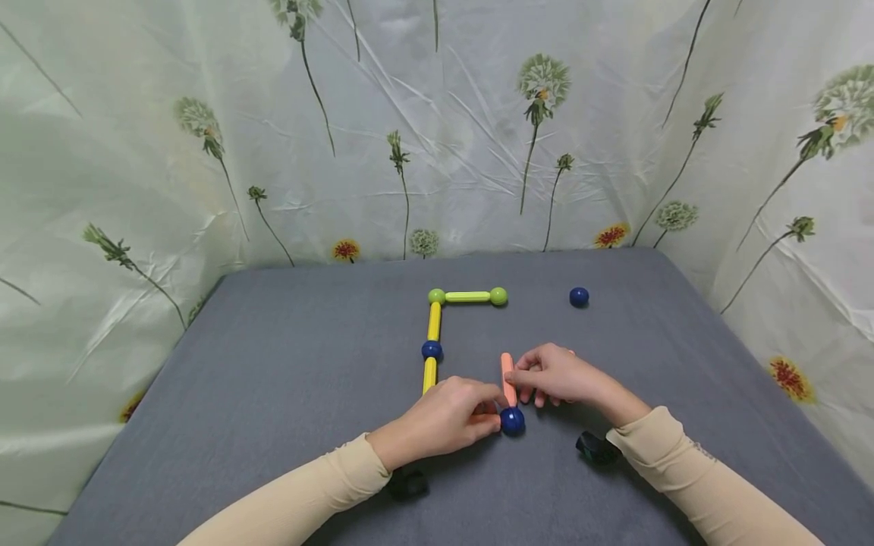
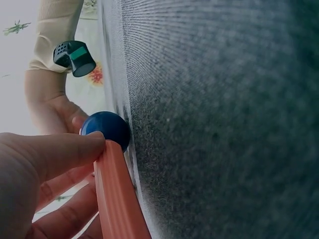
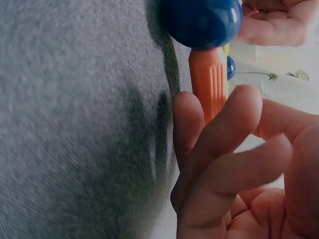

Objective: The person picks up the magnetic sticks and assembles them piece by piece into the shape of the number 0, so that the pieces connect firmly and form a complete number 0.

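A blue ball [image 1: 512, 422] sits at the near end of a coral-orange ridged rod [image 1: 507, 368], joined to it or touching it, on the grey cloth. My left hand [image 1: 447, 413] pinches the ball beside that joint, thumb and forefinger against it. Farther along, my right hand [image 1: 556, 373] pinches the rod from its right side. The right wrist view shows the right fingers [image 3: 244, 102] curled around the rod, with the ball [image 3: 202, 22] beyond them. In the left wrist view, a left fingertip [image 2: 97, 138] overlaps the ball where the rod [image 2: 117, 194] begins.
A chain lies beyond the left hand: yellow rod [image 1: 429, 373], blue ball [image 1: 432, 349], yellow rod [image 1: 434, 322], green ball [image 1: 437, 296], lime rod [image 1: 467, 296], green ball [image 1: 499, 296]. Its near end is hidden. A loose blue ball [image 1: 579, 296] rests far right. Floral fabric [image 1: 464, 136] hangs behind.
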